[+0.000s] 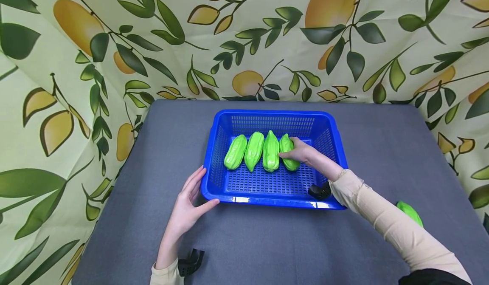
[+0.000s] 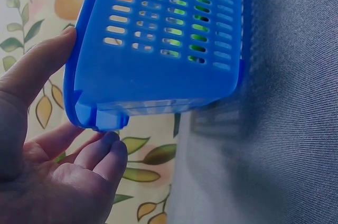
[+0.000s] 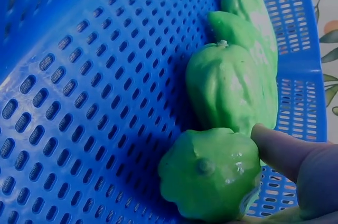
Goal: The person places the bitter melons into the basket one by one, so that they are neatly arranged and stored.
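Note:
My right hand (image 1: 303, 152) grips a bright green, ridged, papaya-like fruit (image 1: 292, 165) inside the blue basket (image 1: 275, 200). The thumb lies on its left side and the fingers reach over its far right side. From the right wrist, this fruit (image 3: 208, 174) shows a lobed end with a small nub, beside the thumb. Several similar green fruits stand in a row: the nearest (image 1: 271, 151), another (image 1: 254, 151) and the leftmost (image 1: 235, 152). At the basket's front left corner, my left hand (image 1: 187, 210) touches the rim with spread fingers and thumb (image 2: 50, 60).
One more green fruit (image 1: 410, 213) lies on the grey tabletop (image 1: 248, 242) at the right, partly hidden behind my right sleeve (image 1: 397, 225). A cloth (image 1: 267, 55) printed with leaves and fruit hangs behind the table and along both sides.

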`<action>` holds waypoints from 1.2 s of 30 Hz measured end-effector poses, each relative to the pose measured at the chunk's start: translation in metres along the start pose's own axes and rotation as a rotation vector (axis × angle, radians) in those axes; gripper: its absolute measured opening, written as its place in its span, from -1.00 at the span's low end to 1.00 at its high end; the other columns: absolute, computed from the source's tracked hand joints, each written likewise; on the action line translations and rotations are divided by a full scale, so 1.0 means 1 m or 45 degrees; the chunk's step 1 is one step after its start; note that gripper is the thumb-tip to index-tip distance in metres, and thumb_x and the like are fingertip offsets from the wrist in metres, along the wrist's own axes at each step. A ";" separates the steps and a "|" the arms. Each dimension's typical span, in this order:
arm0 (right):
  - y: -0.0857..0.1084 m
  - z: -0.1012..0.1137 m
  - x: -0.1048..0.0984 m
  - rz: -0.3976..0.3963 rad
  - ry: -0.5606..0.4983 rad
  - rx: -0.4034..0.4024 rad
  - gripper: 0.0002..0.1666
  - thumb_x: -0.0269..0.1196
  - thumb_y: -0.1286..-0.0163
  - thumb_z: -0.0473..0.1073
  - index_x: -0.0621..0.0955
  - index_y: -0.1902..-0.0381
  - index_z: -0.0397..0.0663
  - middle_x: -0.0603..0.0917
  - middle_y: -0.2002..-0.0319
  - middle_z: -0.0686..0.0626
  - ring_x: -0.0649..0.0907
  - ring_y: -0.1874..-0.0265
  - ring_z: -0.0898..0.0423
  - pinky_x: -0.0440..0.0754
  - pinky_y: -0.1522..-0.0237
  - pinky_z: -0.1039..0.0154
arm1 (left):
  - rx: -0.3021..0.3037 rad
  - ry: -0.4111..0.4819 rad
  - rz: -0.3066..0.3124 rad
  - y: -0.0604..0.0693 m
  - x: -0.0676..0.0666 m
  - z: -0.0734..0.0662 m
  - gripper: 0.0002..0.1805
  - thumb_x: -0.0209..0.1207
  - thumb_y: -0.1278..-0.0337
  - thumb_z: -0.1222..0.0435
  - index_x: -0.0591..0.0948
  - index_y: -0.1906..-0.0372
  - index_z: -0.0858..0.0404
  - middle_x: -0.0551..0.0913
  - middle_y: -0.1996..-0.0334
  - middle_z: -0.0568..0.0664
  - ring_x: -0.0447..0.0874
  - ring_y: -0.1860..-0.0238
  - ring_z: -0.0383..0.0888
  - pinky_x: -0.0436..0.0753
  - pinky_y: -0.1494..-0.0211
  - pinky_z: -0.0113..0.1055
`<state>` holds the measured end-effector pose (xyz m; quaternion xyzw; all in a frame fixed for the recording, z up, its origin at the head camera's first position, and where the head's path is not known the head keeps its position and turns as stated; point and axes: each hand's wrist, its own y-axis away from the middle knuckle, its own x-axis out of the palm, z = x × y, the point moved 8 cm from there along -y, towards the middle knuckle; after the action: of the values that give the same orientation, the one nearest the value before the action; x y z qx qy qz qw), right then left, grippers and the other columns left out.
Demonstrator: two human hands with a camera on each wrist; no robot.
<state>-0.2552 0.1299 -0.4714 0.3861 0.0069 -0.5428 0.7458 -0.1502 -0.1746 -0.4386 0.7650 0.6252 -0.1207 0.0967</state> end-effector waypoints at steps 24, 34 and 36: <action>0.001 0.008 0.005 -0.068 0.126 -0.055 0.13 0.30 -0.25 -0.11 -0.19 -0.42 -0.41 0.10 -0.37 -0.49 0.17 -0.38 -0.31 0.14 -0.45 -0.07 | 0.002 -0.011 -0.008 -0.001 0.001 0.000 -0.08 0.40 0.10 0.38 0.22 -0.43 0.15 0.10 -0.47 0.05 0.09 -0.47 0.10 0.14 -0.45 -0.08; 0.004 0.008 -0.002 -0.042 0.072 -0.023 0.15 0.30 -0.24 -0.09 -0.19 -0.41 -0.48 0.05 -0.39 -0.49 0.09 -0.42 -0.30 0.07 -0.48 -0.06 | -0.001 -0.025 -0.006 -0.001 0.001 0.002 -0.08 0.40 0.09 0.37 0.21 -0.43 0.16 0.09 -0.47 0.07 0.08 -0.47 0.12 0.14 -0.45 -0.08; 0.007 0.010 -0.005 -0.028 0.087 -0.020 0.16 0.28 -0.27 -0.06 -0.21 -0.42 -0.46 -0.03 -0.42 -0.47 0.01 -0.44 -0.30 0.02 -0.49 -0.08 | -0.001 -0.024 -0.007 -0.001 0.001 0.001 -0.08 0.40 0.09 0.38 0.21 -0.43 0.17 0.09 -0.47 0.07 0.08 -0.47 0.12 0.14 -0.44 -0.09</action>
<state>-0.2555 0.1288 -0.4583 0.3985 0.0409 -0.5373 0.7422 -0.1509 -0.1743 -0.4402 0.7621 0.6264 -0.1277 0.1027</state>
